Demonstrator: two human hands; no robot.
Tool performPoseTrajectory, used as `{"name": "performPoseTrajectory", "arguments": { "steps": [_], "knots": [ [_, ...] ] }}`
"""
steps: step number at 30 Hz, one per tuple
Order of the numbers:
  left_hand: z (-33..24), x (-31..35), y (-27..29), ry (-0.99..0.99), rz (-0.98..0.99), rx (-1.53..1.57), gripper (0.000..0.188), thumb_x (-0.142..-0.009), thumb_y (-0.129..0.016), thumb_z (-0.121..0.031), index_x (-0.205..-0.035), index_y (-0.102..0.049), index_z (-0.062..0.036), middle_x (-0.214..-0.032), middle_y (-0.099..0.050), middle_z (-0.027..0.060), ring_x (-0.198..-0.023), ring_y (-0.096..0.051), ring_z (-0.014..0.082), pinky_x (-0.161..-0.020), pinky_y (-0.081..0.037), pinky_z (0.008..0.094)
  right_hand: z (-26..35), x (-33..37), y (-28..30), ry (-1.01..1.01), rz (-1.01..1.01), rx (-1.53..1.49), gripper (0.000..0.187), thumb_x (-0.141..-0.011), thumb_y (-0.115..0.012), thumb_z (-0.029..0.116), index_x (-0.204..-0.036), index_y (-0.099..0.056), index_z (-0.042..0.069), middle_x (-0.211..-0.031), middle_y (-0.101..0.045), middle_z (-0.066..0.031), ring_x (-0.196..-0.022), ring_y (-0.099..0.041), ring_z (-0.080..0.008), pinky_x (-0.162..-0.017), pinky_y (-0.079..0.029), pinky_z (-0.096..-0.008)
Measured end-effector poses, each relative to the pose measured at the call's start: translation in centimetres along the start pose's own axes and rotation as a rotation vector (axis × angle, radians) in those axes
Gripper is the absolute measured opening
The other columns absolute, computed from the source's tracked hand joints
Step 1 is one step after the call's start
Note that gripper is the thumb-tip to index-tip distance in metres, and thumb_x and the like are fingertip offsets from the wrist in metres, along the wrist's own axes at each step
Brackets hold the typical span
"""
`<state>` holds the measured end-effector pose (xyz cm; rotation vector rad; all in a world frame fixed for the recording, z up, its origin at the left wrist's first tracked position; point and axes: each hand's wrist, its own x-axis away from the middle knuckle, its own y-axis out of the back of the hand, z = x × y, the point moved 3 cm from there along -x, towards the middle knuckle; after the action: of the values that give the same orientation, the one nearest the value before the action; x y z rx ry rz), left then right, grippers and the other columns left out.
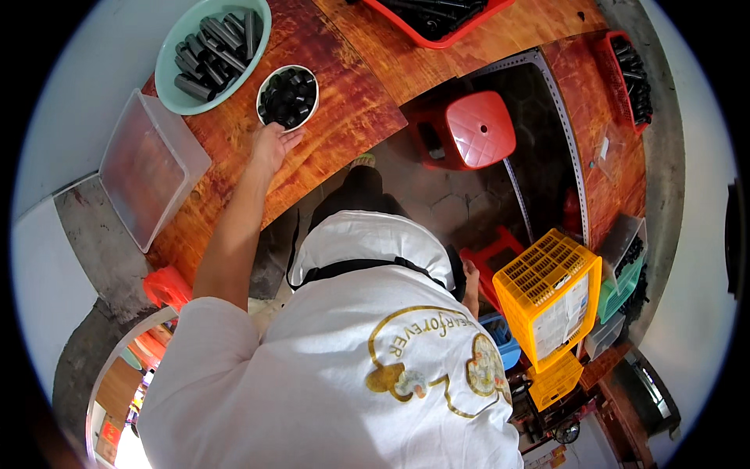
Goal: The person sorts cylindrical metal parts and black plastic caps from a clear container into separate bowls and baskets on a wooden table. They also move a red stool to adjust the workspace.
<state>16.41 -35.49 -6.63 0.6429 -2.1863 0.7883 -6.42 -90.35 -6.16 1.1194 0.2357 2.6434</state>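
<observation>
Gold lettering (428, 327) in Latin script, mixing capitals and small letters, curves across the white T-shirt (328, 352), nearer the body than the right hand (470, 285) and well apart from the left hand (275, 148). To the right of the right hand, whitish paper labels (561, 316) cover the near side of the yellow crate (547, 270); their print is too small and blurred to read.

Bright, mostly sharp fisheye view with black corners and bowed edges; glare whitens the lower left, sheen streaks the red stool (467, 142), and shadow dims the floor (449, 213).
</observation>
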Motion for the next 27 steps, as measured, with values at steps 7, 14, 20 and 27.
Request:
{"name": "performPoseTrajectory", "arguments": {
  "steps": [7,14,20,27],
  "knots": [
    [-0.4,3.1,-1.2,-0.129,-0.059,-0.070,0.042,-0.078,-0.041,0.004,-0.120,-0.042,0.0030,-0.111,-0.058,0.0229,-0.097,-0.063,0.0381,-0.091,-0.051,0.0461,2.3,1.8,-0.7,-0.020,0.018,0.003,0.022,-0.095,-0.055,0.026,-0.090,-0.058,0.005,-0.062,-0.047,0.0033,-0.049,-0.040,-0.0052,-0.042,-0.032,-0.0207],
    [0.8,5.8,-3.9,-0.134,0.079,-0.155,0.054,-0.075,-0.044,0.004,-0.129,-0.040,-0.0042,-0.117,-0.057,0.0181,-0.100,-0.061,0.0353,-0.091,-0.051,0.0463,-5.1,0.3,1.8,-0.104,-0.034,-0.054,0.021,-0.095,-0.053,0.026,-0.095,-0.057,0.005,-0.070,-0.061,-0.0029,-0.057,-0.059,-0.0099,-0.045,-0.042,-0.0214],
    [4.7,8.5,-9.0,-0.063,0.200,-0.342,0.058,-0.072,-0.048,-0.001,-0.130,-0.041,-0.0035,-0.118,-0.057,0.0154,-0.099,-0.063,0.0307,-0.087,-0.054,0.0415,-11.3,3.0,4.2,-0.204,-0.188,-0.266,0.018,-0.095,-0.050,0.021,-0.098,-0.058,0.005,-0.072,-0.062,-0.0055,-0.057,-0.059,-0.0128,-0.048,-0.047,-0.0253],
    [14.2,13.8,-22.9,0.062,0.459,-0.612,0.054,-0.075,-0.044,0.000,-0.129,-0.042,-0.0045,-0.108,-0.062,0.0168,-0.089,-0.067,0.0304,-0.077,-0.057,0.0361,-19.6,9.9,6.5,-0.239,-0.331,-0.354,0.023,-0.096,-0.050,0.023,-0.087,-0.059,0.004,-0.063,-0.055,-0.0008,-0.048,-0.047,-0.0097,-0.043,-0.037,-0.0258]
  ]
}}
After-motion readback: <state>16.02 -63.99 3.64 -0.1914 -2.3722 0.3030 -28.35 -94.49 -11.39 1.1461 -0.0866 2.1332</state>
